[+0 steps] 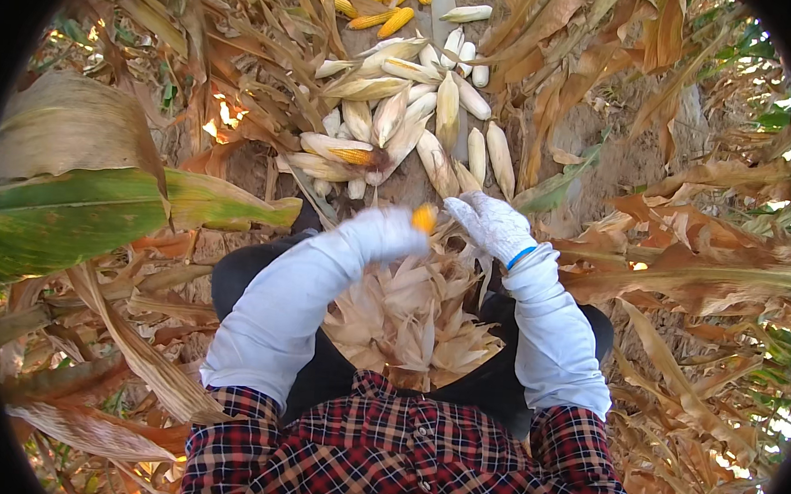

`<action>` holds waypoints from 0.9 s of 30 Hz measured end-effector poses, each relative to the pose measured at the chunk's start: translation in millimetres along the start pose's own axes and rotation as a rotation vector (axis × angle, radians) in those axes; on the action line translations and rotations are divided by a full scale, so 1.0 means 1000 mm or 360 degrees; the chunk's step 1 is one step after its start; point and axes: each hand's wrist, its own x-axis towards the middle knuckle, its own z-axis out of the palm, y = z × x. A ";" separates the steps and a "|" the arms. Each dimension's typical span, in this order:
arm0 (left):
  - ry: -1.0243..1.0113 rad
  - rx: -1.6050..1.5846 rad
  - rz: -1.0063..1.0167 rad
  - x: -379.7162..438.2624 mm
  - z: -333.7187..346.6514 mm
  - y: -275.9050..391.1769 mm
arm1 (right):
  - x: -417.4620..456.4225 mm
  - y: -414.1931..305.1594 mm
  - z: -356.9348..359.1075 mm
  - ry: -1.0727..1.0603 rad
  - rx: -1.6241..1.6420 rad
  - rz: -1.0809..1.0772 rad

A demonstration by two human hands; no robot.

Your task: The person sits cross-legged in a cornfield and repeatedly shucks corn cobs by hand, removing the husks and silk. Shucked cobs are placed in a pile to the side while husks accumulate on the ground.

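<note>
In a white glove and sleeve, my left hand (pixel 389 233) is blurred and closed around an ear of corn (pixel 424 218). Only the ear's yellow kernel end shows past the fingers. Just right of it is my right hand (pixel 492 226), in a white glove with a blue cuff edge. Its palm side is turned away, so whether it grips a strip of husk is hidden. Pale loose husks (pixel 412 302) are heaped below both hands, between my dark-trousered legs. Beyond the hands lies a pile of ears in dry husks (pixel 390 117), one showing yellow kernels (pixel 353 156).
Bare yellow ears (pixel 382 22) lie on the soil at the far end, past the husked pile. Dry stalks and leaves crowd both sides. A broad green leaf (pixel 78 221) reaches in from the left, near my left arm.
</note>
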 end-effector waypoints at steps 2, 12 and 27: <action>0.0551 -0.1242 0.0058 0.006 -0.045 -0.007 | 0.001 0.002 -0.001 0.0043 0.0114 -0.0013; 0.1244 -0.2281 0.0802 -0.092 -0.079 0.050 | 0.025 0.024 0.083 -0.0562 -0.0101 -0.0018; 0.1553 -0.1874 0.1035 -0.119 -0.060 0.007 | 0.172 0.169 0.215 0.0945 0.1215 0.0675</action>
